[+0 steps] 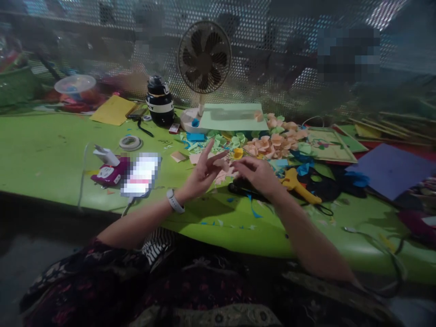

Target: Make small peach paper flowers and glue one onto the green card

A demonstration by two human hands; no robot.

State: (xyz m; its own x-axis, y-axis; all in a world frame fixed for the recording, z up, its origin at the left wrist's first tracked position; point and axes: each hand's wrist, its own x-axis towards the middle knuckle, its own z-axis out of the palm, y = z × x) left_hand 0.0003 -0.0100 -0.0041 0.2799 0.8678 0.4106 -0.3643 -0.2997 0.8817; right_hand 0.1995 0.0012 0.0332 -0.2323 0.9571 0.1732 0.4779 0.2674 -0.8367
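Observation:
My left hand [204, 172] is above the table with fingers spread, one pointing up and others stretched to the right. A small pale pink paper piece [222, 165] shows at its fingertips, close to my right hand. My right hand [256, 175] is closed in a pinch; what lies between its fingertips is too small to make out. Below and behind are pink paper scraps [223, 176] and a yellow paper flower [237, 153]. A heap of peach paper flowers [269, 144] lies beyond. Under my right hand is a black tool [243, 188], partly hidden.
A yellow glue gun [298, 185] and scissors [323, 209] lie right of my right hand. Left are a lit phone [141, 175], a purple device [111, 175] and a tape roll [130, 142]. Behind stand a fan [204, 56] and a black jar [160, 102]. Purple paper [391, 170] lies right.

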